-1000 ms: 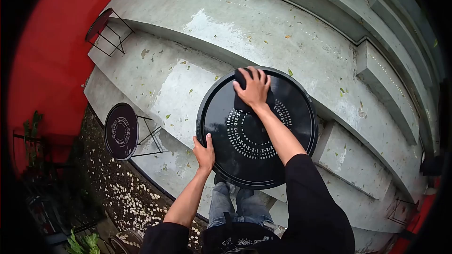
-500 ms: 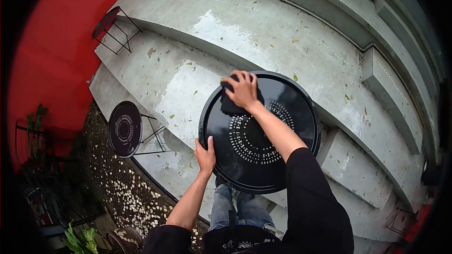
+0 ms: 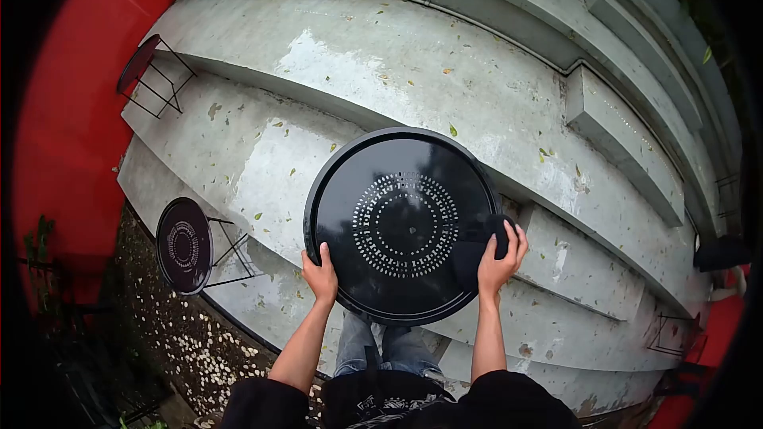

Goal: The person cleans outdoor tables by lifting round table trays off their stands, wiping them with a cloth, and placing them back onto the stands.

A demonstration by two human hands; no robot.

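Grips round black tabletop [image 3: 404,226], at near centre over grey steps [image 3: 266,155], by its left edge with left hand [image 3: 320,276]. Holds black cloth [image 3: 470,260] at the right edge with right hand [image 3: 497,265].

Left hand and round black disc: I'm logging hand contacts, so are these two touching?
Touching. The head view shows the left hand at the left edge of the round black disc, its thumb overlapping that edge.

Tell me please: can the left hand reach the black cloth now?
Probably yes, if the left hand lets go of the black disc: the way across looks free, though the right hand holds the black cloth.
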